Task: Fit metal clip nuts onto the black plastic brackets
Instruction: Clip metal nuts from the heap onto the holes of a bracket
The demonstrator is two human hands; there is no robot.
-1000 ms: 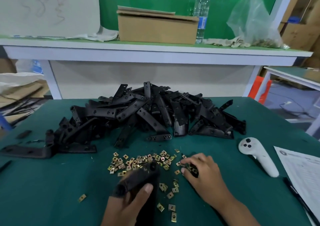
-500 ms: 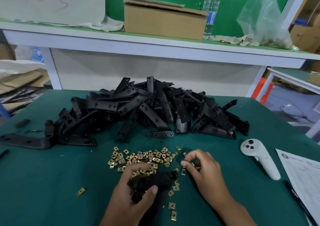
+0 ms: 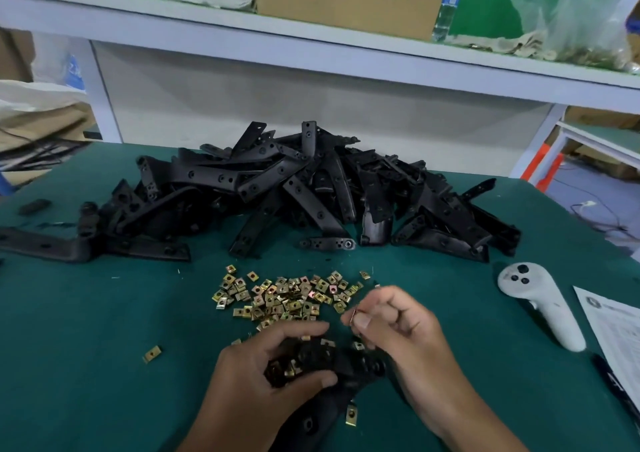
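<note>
Near the front edge of the green felt-covered table (image 3: pixel 86 365), I am watching the left hand (image 3: pixel 263 382) curling its fingers round one black plastic bracket (image 3: pixel 332 368), holding it low over the cloth; the right hand (image 3: pixel 398 327) is pinching a single small brass-coloured metal clip nut (image 3: pixel 354 315) between thumb and forefinger, just above that bracket and not yet touching it. Judging by the layout, the work is sitting at an early stage; the big heap of black plastic brackets (image 3: pixel 311 195) behind is looking unfitted, several dozen and too tangled for me to count. The scatter of loose clip nuts (image 3: pixel 287 297) is numbering several dozen too; two strays are lying apart, one stray nut (image 3: pixel 151 353) to the left and another (image 3: pixel 350 415) beside the held bracket; one white handheld controller (image 3: pixel 540 302) is resting at the right.
</note>
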